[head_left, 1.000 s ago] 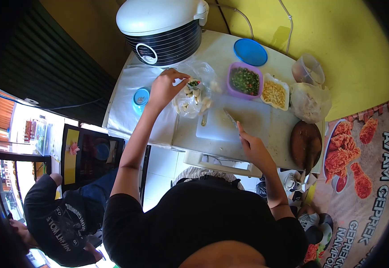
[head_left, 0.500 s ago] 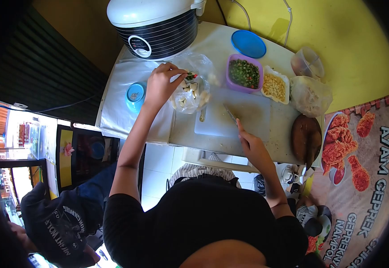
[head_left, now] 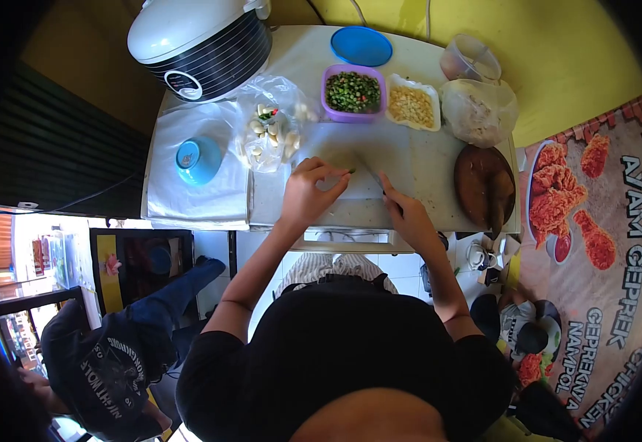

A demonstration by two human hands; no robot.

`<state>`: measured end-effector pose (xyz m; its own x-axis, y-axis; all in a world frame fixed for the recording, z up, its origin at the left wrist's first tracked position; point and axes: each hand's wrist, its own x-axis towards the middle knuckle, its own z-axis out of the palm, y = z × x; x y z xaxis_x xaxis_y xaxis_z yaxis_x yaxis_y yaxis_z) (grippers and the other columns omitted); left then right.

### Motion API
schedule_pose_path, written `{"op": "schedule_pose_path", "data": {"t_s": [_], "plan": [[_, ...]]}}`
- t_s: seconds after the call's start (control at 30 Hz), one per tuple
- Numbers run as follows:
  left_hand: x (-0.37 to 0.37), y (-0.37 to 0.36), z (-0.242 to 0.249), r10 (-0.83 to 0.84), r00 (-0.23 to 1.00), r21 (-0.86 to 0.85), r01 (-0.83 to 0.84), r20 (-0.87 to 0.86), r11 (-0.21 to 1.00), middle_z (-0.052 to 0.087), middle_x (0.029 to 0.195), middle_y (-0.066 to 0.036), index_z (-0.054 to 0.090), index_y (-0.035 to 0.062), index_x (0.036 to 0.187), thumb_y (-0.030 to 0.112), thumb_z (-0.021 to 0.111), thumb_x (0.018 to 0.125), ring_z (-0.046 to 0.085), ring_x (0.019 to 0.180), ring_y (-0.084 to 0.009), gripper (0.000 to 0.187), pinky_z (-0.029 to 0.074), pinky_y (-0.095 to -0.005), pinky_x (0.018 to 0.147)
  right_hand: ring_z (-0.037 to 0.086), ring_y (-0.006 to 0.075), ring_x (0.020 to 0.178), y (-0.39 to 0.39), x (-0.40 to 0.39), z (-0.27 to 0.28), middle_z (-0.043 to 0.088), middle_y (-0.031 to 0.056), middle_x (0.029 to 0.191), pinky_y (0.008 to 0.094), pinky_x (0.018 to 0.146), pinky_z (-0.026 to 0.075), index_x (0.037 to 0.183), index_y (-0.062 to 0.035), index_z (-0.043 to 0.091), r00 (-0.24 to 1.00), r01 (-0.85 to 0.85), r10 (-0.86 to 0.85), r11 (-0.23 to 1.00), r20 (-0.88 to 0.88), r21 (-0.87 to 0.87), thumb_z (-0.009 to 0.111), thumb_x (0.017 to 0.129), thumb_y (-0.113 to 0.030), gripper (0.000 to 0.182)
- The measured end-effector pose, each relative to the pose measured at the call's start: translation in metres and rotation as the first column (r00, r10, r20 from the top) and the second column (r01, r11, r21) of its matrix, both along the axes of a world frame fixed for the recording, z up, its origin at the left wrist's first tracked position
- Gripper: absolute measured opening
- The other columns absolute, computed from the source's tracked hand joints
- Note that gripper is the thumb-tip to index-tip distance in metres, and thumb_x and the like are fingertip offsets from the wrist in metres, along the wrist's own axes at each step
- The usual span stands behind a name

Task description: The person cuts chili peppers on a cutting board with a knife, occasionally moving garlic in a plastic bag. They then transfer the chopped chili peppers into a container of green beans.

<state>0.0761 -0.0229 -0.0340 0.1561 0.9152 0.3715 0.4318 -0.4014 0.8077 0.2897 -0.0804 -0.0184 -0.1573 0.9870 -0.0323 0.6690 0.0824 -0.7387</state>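
While over board (head_left: pixel 399 151), knife (head_left: pixel 372 174) in right hand (head_left: pixel 406 211)

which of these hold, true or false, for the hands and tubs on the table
1. The right hand holds a knife. True.
2. The left hand is empty. False: it pinches a small green piece.
3. The purple tub holds chopped green pieces. True.
4. The blue lid covers the purple tub. False: it lies apart on the table.
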Motion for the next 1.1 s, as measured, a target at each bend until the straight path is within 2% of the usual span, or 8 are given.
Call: {"op": "schedule_pose_path", "data": {"t_s": [0.07, 0.17, 0.37, 0.6, 0.7, 0.77, 0.97, 1.1], "plan": [[0.001, 0.020, -0.012, 0.053, 0.991, 0.031, -0.050, -0.119, 0.998, 0.064, 0.080, -0.008, 0.075, 0.0069, 0.085, 0.012, 0.077, 0.074, 0.061, 0.070, -0.0192, 0.013, 0.049, -0.0307, 0.062, 0.057, 0.0378, 0.063, 0.014, -0.009, 0.000, 0.055, 0.0232, 0.073, 0.0387, 0.064, 0.047, 0.143, -0.0182, 0.039, 1.000, -0.006, 0.005, 0.998, -0.014, -0.066, 0.051, 0.094, -0.011, 0.051], [0.009, 0.022, -0.016, 0.099, 0.987, 0.024, -0.097, -0.125, 0.995, 0.064, 0.079, -0.008, 0.074, 0.0051, 0.083, 0.013, 0.077, 0.074, 0.062, 0.070, -0.0207, 0.013, 0.050, -0.0309, 0.063, 0.057, 0.0377, 0.062, 0.011, -0.005, -0.006, 0.056, 0.0239, 0.073, 0.0382, 0.064, 0.047, 0.144, -0.0184, 0.038, 0.996, -0.013, 0.010, 0.999, -0.090, -0.036, 0.051, 0.095, -0.012, 0.051], [0.013, 0.020, -0.017, 0.111, 0.989, 0.013, -0.110, -0.100, 0.994, 0.064, 0.075, -0.009, 0.073, 0.0026, 0.080, 0.012, 0.077, 0.073, 0.064, 0.068, -0.0209, 0.012, 0.051, -0.0305, 0.065, 0.057, 0.0354, 0.060, 0.006, -0.002, 0.003, 0.055, 0.0249, 0.072, 0.0355, 0.062, 0.047, 0.144, -0.0175, 0.037, 0.993, -0.068, 0.060, 0.994, -0.098, -0.081, 0.049, 0.095, -0.011, 0.051], [0.017, 0.015, -0.010, 0.124, 0.984, 0.039, -0.120, -0.124, 0.992, 0.065, 0.076, -0.009, 0.073, 0.0024, 0.080, 0.012, 0.076, 0.073, 0.064, 0.068, -0.0203, 0.012, 0.051, -0.0305, 0.065, 0.058, 0.0362, 0.061, 0.000, 0.001, 0.002, 0.056, 0.0250, 0.072, 0.0368, 0.063, 0.047, 0.144, -0.0177, 0.037, 0.992, -0.078, 0.069, 0.994, -0.109, -0.080, 0.049, 0.094, -0.010, 0.052], [0.019, 0.012, -0.011, 0.128, 0.984, 0.022, -0.126, -0.124, 0.992, 0.065, 0.077, -0.009, 0.073, 0.0025, 0.080, 0.012, 0.076, 0.074, 0.064, 0.068, -0.0198, 0.012, 0.051, -0.0301, 0.065, 0.060, 0.0376, 0.063, -0.003, 0.000, -0.003, 0.057, 0.0244, 0.073, 0.0399, 0.063, 0.048, 0.145, -0.0181, 0.035, 0.994, -0.094, 0.092, 0.995, -0.060, -0.041, 0.048, 0.094, -0.009, 0.054], [0.017, 0.014, -0.012, 0.140, 0.988, -0.025, -0.142, -0.062, 0.990, 0.064, 0.075, -0.006, 0.074, 0.0073, 0.078, 0.018, 0.076, 0.073, 0.061, 0.071, -0.0221, 0.012, 0.049, -0.0338, 0.067, 0.060, 0.0391, 0.063, -0.003, -0.004, -0.012, 0.058, 0.0230, 0.073, 0.0442, 0.062, 0.048, 0.147, -0.0192, 0.032, 0.994, -0.104, 0.099, 0.988, 0.042, 0.116, 0.047, 0.093, -0.009, 0.057], [0.018, 0.012, -0.010, 0.151, 0.987, -0.048, -0.153, -0.047, 0.987, 0.062, 0.073, -0.006, 0.075, 0.0081, 0.079, 0.018, 0.076, 0.073, 0.061, 0.070, -0.0210, 0.012, 0.049, -0.0327, 0.064, 0.060, 0.0399, 0.063, -0.001, -0.012, -0.011, 0.059, 0.0216, 0.072, 0.0482, 0.060, 0.049, 0.148, -0.0210, 0.028, 0.969, -0.110, 0.105, 0.994, 0.226, 0.013, 0.046, 0.092, -0.007, 0.061], [0.019, 0.010, -0.008, 0.143, 0.987, -0.027, -0.145, -0.070, 0.989, 0.062, 0.074, -0.006, 0.075, 0.0083, 0.079, 0.018, 0.076, 0.073, 0.061, 0.069, -0.0213, 0.012, 0.050, -0.0326, 0.064, 0.061, 0.0398, 0.064, 0.005, -0.013, -0.017, 0.059, 0.0215, 0.073, 0.0482, 0.061, 0.049, 0.148, -0.0211, 0.028, 0.975, -0.114, 0.099, 0.991, 0.198, 0.070, 0.047, 0.092, -0.008, 0.061]]}}
